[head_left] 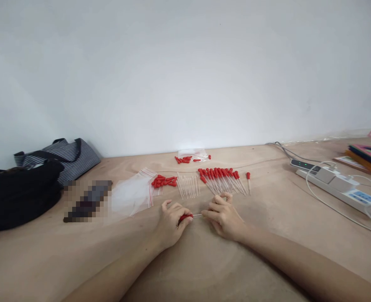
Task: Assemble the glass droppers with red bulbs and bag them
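Close to the table's near middle, my left hand pinches a red rubber dropper bulb. A thin clear dropper tube bridges the gap to my right hand, whose fingers close on its other end. The tube meets the mouth of the bulb; how deep it sits I cannot tell. Beyond my hands lie a row of bare dropper tubes and, to its right, a row of droppers with red bulbs. One more dropper lies apart on the right. Loose red bulbs form a pile left of the tubes.
Clear zip bags lie at left, near a pixelated dark object. Further left are a black bag and a striped bag. More red bulbs lie by the wall. A power strip with cables occupies the right.
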